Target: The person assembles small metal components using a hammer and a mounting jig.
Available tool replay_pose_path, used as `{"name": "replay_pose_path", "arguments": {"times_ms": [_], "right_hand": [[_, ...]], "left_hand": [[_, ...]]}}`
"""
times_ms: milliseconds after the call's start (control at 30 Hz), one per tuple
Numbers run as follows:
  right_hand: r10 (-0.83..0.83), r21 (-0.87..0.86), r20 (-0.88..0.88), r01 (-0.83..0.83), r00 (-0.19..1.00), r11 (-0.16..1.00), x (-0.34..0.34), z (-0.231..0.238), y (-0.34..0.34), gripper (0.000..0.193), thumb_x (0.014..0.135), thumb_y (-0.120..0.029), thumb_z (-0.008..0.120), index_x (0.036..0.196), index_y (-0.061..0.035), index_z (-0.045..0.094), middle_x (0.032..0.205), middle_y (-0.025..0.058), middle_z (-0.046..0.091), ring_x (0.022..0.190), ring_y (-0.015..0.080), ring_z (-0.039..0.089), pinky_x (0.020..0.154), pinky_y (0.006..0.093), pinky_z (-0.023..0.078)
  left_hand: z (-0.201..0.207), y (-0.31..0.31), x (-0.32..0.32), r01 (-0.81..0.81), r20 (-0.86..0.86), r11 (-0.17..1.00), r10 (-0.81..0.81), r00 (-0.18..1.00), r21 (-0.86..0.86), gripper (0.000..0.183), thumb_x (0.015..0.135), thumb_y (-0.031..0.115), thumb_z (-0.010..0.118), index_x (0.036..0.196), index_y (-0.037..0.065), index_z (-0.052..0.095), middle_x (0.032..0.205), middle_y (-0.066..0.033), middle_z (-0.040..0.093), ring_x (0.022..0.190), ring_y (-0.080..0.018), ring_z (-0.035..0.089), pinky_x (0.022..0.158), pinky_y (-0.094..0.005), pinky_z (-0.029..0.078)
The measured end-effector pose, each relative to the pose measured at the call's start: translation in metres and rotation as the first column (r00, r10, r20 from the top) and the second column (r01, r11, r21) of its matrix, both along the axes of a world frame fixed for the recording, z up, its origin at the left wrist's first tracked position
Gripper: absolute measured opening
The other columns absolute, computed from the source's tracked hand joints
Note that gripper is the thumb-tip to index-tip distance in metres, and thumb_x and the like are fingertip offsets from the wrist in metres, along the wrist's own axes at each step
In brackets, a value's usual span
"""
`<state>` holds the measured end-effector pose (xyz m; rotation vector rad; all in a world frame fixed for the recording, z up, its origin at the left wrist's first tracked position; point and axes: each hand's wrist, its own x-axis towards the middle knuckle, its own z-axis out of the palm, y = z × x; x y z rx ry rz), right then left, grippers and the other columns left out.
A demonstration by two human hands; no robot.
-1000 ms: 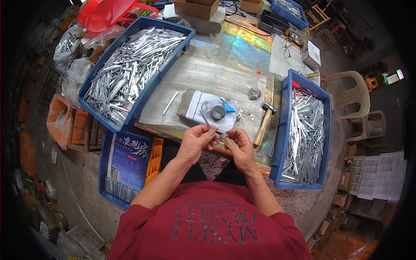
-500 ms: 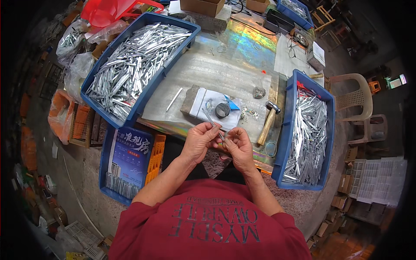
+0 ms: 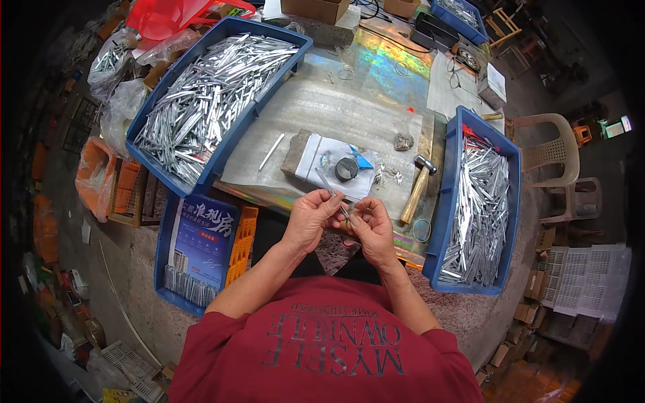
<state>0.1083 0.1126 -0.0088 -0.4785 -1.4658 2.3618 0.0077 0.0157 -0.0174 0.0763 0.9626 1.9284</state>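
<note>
Between my two hands, over the table's near edge, is a thin silvery metal strip (image 3: 325,181). My left hand (image 3: 313,218) pinches it, its upper end slanting up toward the stone block. My right hand (image 3: 371,230) closes thumb and fingers on the strip's lower part. Just beyond lies a stone block (image 3: 294,153) topped with a white pad (image 3: 316,156), and on that a round dark metal piece (image 3: 346,169) and a blue scrap (image 3: 363,160). To the right rests a hammer (image 3: 416,191) with a wooden handle. One loose strip (image 3: 271,152) lies left of the block.
A large blue bin (image 3: 253,114) heaped with metal strips stands at the left, another blue bin (image 3: 440,232) at the right. Below the left one is a blue crate (image 3: 161,269) with a printed board and upright strips. Small bits (image 3: 390,176) and a dark lump (image 3: 404,142) lie nearby.
The view has shifted very slightly. Both hands keep nearly the same place and the same pinch on the strip.
</note>
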Motion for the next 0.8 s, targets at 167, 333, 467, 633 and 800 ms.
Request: {"name": "replay_pose_path", "arguments": {"times_ms": [167,333,467,633,800], "right_hand": [[0.006,0.003,0.014,-0.006,1.0,1.0,0.001,-0.002,0.0,0.02,0.08,-0.005,0.05,0.096,-0.0052,0.039,0.073,-0.0001,0.045,0.063,0.0044,0.043,0.054,0.0166,0.035],[-0.044,0.017,0.01,0.043,0.999,0.999,-0.001,0.002,-0.004,0.022,0.079,-0.005,0.051,0.097,-0.0057,0.038,0.071,-0.0003,0.045,0.062,0.0039,0.042,0.053,0.016,0.034],[-0.063,0.034,0.011,0.062,0.998,0.997,-0.002,0.005,-0.006,0.024,0.079,-0.004,0.052,0.097,-0.0064,0.036,0.071,-0.001,0.044,0.062,0.0035,0.043,0.053,0.0155,0.034],[-0.093,0.037,0.062,0.091,0.994,0.995,-0.004,0.007,-0.008,0.024,0.079,-0.003,0.052,0.097,-0.0065,0.036,0.069,-0.0017,0.044,0.061,0.003,0.043,0.052,0.0147,0.034],[-0.109,0.004,0.073,0.109,0.991,0.994,-0.006,0.012,-0.009,0.024,0.079,-0.003,0.051,0.097,-0.0053,0.036,0.073,0.0014,0.049,0.064,0.0038,0.046,0.053,0.0144,0.035]], "left_hand": [[0.0,-0.001,0.001,-0.004,-0.016,1.0,0.004,1.0,-0.013,0.016,0.078,0.013,0.055,0.089,0.001,0.053,0.076,-0.008,0.059,0.059,-0.0099,0.054,0.051,-0.0187,0.044],[0.0,-0.001,0.005,-0.043,-0.191,0.999,0.039,0.981,-0.017,0.014,0.078,0.014,0.055,0.087,0.003,0.054,0.075,-0.006,0.059,0.059,-0.008,0.054,0.05,-0.0168,0.042],[0.0,-0.001,0.006,-0.045,-0.257,0.998,0.034,0.966,-0.038,0.014,0.079,0.015,0.055,0.086,0.004,0.054,0.075,-0.0054,0.059,0.059,-0.0069,0.054,0.05,-0.016,0.041],[-0.005,-0.001,0.01,-0.054,-0.2,0.998,0.05,0.978,-0.016,0.014,0.079,0.015,0.055,0.086,0.004,0.053,0.074,-0.005,0.059,0.058,-0.0066,0.053,0.049,-0.0155,0.04],[0.0,-0.002,0.01,-0.088,-0.19,0.996,0.085,0.978,-0.011,0.012,0.079,0.015,0.055,0.084,0.003,0.053,0.074,-0.0053,0.059,0.058,-0.0066,0.053,0.049,-0.0152,0.04]]}}
